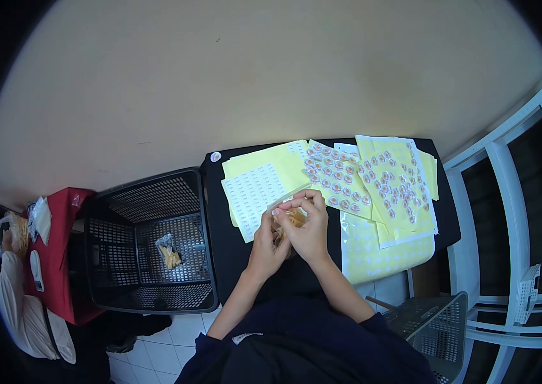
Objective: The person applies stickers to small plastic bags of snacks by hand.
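Plastic packet point(298, 217) with tan contents sits between our two hands, held above the near edge of the black-covered table point(225, 217). Our left hand point(267, 248) grasps its left side, and our right hand point(310, 232) pinches it near the top with thumb and fingertips—the fingers hide much of the packet.

Just beyond our hands, we see a white label sheet point(253, 192) lying over yellow backing sheets point(239, 168). To the right, sheets of round stickers point(337, 176) overlap one another, and one loose sticker point(216, 156) lies at the table's far left corner.

Left of the table we have a black crate point(146, 293) with a small bag point(169, 251) of tan contents inside. Farther left, beside a red-covered table point(59, 256), another person's hand point(7, 242) touches a clear bag point(18, 232). A grey basket point(434, 326) stands at our lower right.
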`<state>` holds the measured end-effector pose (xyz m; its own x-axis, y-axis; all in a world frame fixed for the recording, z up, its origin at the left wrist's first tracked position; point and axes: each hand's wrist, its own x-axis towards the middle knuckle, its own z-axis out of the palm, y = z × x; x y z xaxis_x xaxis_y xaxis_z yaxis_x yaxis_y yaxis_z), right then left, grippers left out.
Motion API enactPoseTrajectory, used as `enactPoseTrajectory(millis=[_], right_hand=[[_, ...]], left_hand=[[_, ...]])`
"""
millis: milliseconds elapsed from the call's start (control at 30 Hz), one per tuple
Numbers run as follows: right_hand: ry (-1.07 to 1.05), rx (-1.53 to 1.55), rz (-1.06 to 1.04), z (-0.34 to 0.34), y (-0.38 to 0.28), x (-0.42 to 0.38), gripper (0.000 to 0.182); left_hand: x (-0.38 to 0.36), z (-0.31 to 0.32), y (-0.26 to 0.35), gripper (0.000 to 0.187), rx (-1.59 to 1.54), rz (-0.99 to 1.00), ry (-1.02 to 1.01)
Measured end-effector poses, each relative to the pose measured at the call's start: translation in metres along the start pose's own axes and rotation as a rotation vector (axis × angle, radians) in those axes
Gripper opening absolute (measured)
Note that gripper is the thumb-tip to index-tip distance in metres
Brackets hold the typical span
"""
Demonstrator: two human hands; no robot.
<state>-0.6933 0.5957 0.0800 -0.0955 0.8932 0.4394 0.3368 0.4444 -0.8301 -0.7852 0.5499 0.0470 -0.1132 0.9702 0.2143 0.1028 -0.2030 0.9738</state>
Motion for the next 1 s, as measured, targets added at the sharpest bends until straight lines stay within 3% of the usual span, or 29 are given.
enactPoseTrajectory(millis=[500, 900, 1000], right_hand=[[0.072, 0.116, 0.105, 0.000, 0.001, -0.004, 0.022], [0.097, 0.030, 0.035, -0.007, 0.002, -0.011, 0.033], [0.092, 0.123, 0.144, -0.018, 0.005, -0.015, 0.028]], left_hand=[[-0.005, 0.001, 0.005, 0.053, 0.018, -0.041, -0.018], [-0.010, 0.006, 0.003, 0.045, 0.088, 0.005, -0.029], [-0.012, 0.012, 0.008, 0.048, 0.139, 0.018, -0.080]])
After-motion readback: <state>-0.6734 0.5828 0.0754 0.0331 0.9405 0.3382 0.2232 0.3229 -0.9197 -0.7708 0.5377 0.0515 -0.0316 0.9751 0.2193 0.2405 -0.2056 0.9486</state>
